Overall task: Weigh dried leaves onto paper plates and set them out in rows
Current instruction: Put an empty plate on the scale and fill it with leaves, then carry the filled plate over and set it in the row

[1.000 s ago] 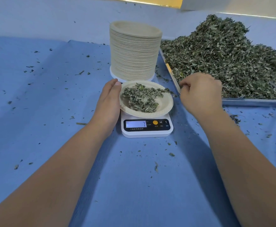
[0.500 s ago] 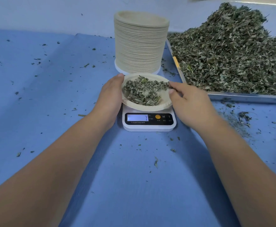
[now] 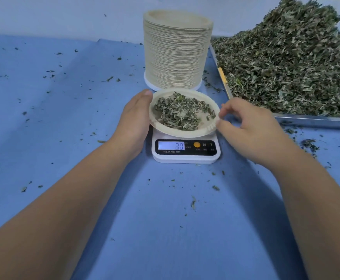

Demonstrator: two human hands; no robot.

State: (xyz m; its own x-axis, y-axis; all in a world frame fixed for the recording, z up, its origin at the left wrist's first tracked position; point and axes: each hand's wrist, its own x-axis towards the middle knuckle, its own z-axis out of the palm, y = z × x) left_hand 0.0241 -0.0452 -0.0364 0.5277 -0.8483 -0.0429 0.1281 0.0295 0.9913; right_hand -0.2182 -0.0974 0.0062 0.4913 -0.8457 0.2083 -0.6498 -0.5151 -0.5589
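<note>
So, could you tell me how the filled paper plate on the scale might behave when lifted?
Probably very light: the paper plate is thin, like those in the stack, and holds only a loose mound of dried leaves. Its rim may flex where the right hand touches it. Tilting would likely spill leaves, as they lie loose.

Your blue table (image 3: pixel 165 219) is carrying a scale (image 3: pixel 185 157) centrally, a plate stack (image 3: pixel 175 53) at twelve o'clock, a leaf tray (image 3: pixel 314 120) at two, and scattered leaf crumbs (image 3: pixel 193 204).
</note>
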